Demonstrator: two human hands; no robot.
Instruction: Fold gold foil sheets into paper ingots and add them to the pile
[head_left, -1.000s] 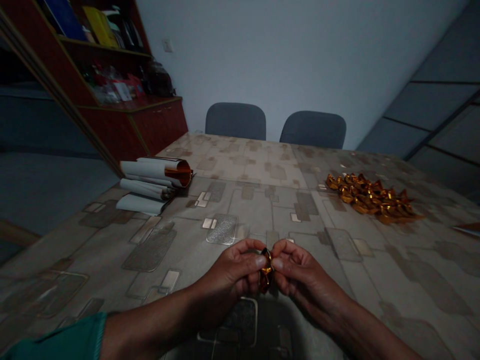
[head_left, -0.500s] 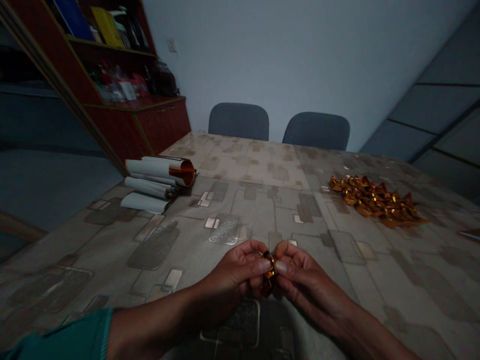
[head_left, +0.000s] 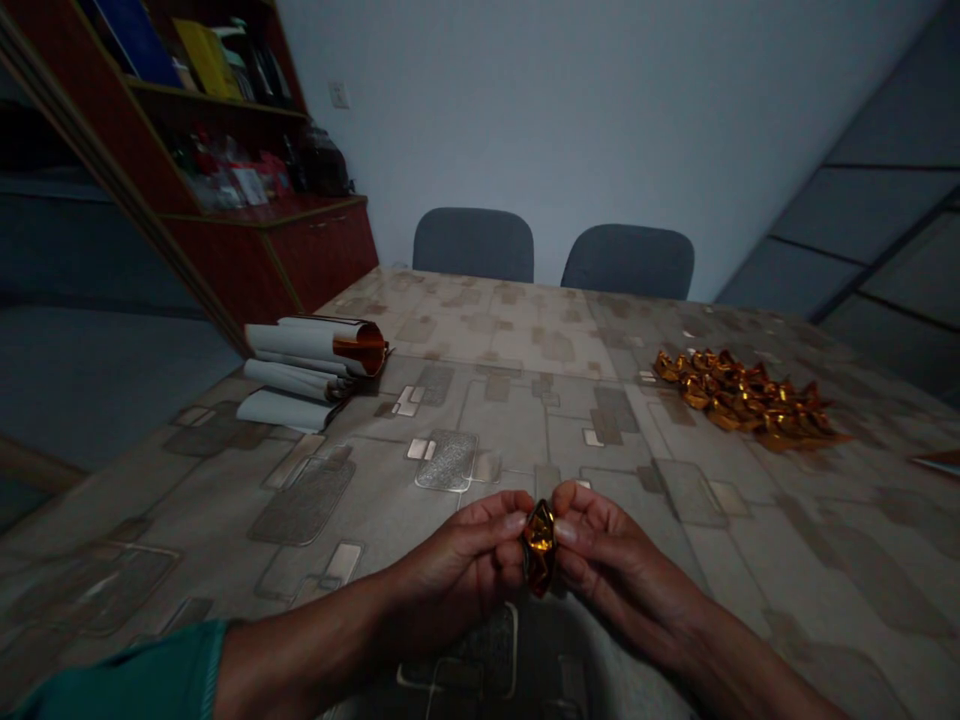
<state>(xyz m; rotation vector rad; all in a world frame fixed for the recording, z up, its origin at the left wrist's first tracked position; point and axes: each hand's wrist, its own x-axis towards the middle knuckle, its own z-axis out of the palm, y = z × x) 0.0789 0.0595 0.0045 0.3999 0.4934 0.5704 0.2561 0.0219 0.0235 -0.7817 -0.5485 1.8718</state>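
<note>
Between my two hands, above the near part of the table, is a small folded piece of shiny gold foil paper (head_left: 540,545). My left hand (head_left: 480,550) pinches its left side between thumb and fingers. On the opposite side, my right hand (head_left: 611,555) grips it the same way, thumb facing me. The piece stands roughly upright, with a puffed, creased middle and a dark lower end. Several similar folded gold foil pieces (head_left: 742,395) lie grouped at the right on the table.
A stack of curled gold paper sheets with pale backs (head_left: 300,365) lies at the left of the patterned tablecloth (head_left: 517,430). Two grey chairs (head_left: 474,243) stand behind the table. A flat item (head_left: 937,460) shows at the right edge. A wooden cabinet (head_left: 315,250) is back left.
My fingers have spread slightly apart, and the gold foil piece between them now shows a wider, more open face. The view has shifted a little.
</note>
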